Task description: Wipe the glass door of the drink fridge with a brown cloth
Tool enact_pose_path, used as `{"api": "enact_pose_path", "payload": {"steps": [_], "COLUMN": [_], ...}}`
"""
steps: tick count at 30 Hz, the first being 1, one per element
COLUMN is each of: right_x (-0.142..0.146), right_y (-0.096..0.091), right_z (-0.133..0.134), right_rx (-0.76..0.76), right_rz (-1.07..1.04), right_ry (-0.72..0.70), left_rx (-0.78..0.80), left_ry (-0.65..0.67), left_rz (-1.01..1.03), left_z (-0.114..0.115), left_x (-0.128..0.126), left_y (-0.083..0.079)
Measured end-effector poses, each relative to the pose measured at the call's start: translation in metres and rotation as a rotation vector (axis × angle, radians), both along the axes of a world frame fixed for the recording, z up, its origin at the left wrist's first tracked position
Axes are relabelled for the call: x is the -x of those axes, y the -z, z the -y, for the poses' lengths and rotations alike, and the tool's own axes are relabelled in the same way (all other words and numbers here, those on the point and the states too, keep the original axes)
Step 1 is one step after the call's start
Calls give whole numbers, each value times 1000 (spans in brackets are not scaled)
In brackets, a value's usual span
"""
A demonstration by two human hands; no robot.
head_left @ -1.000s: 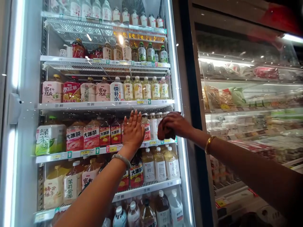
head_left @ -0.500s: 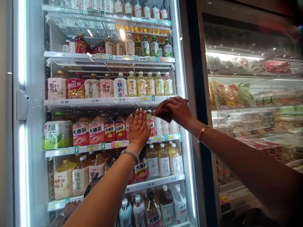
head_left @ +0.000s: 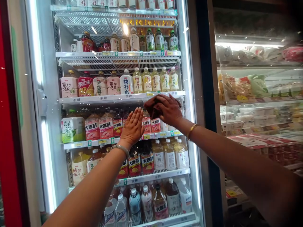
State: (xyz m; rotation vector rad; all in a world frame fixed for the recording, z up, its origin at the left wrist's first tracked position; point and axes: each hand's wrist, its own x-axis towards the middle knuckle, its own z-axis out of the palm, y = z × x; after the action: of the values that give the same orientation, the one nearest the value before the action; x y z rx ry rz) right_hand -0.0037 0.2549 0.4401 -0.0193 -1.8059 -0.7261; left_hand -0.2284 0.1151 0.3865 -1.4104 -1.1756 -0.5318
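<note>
My left hand point(head_left: 133, 127) lies flat and open against the glass door point(head_left: 118, 104) of a drinks fridge, fingers together and pointing up, at the height of the third shelf. A pale bangle sits on that wrist. My right hand point(head_left: 165, 108) presses a dark cloth point(head_left: 151, 105) against the same glass, just right of and above the left hand, near the price rail of the second shelf. A gold bracelet is on the right wrist. Behind the glass stand rows of tea bottles point(head_left: 99, 126) with red, pink and green labels.
The fridge's lit white door frame point(head_left: 190, 94) and a dark pillar point(head_left: 208, 110) separate it from a second chilled case point(head_left: 260, 94) on the right with packaged food. A red panel point(head_left: 7, 126) borders the far left. A grey latch point(head_left: 42, 102) sits on the left frame.
My right hand has wiped the cloth up and leftward across the glass. The left hand stays flat on the door. The view has shifted, so the fridge sits further right.
</note>
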Motion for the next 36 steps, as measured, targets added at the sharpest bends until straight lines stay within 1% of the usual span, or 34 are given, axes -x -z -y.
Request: {"api": "enact_pose_path", "payload": {"steps": [1,3,5,7,8,10,12,13,14,15,17,19,21,23,25,27,28,29,30,32,34,35,36], "right_x": [11,25,23,11,5,3,16,26,37,47,58,54,42,32,35,52,63,74,84,92,85,77,69], "right_y": [2,13,26,29,26,12,-4,-9,-10,-8,5,23,32,27,11,-6,-10,-11,-8,9,29,35,38], "right_z": [6,12,8,0,-4,-2,11,21,30,39,50,49,40,31,31,40,47,54,58,61,53,47,41], "right_rx": [-29,-151,-274,-312,-292,-184,-32,29,59,55,-36,-159,-233,-232,-160,-74,-44,-29,-35,-111,-244,-307,-350], "right_rz": [28,157,260,287,272,183,47,-8,-31,-22,67,181,260,272,178,46,5,-6,15,119,244,294,322], "right_ry": [-17,-44,-56,-38,-12,71,140,152,149,138,110,93,89,101,114,93,68,38,9,-27,-33,-24,-8], "left_rx": [-27,-40,-27,-11,-7,5,1,-10,-26,-45,-63,-52,-42,-71,-124,-163,-164,-157,-141,-109,-88,-80,-72], "left_ry": [0,8,16,27,37,63,102,122,141,155,166,159,150,140,115,69,43,17,-5,-30,-29,-22,-13], "left_rz": [27,44,23,2,-1,9,43,71,103,138,185,194,184,168,164,188,204,218,226,228,215,211,210], "left_z": [-1,0,1,3,3,4,5,7,8,11,18,27,36,43,47,48,48,47,46,45,45,46,46], "left_x": [2,6,10,13,13,13,12,12,12,13,15,20,27,35,43,52,55,58,61,64,66,66,65], "left_y": [1,4,6,8,8,7,5,5,4,4,4,6,7,5,-1,-7,-10,-13,-14,-14,-10,-8,-7]}}
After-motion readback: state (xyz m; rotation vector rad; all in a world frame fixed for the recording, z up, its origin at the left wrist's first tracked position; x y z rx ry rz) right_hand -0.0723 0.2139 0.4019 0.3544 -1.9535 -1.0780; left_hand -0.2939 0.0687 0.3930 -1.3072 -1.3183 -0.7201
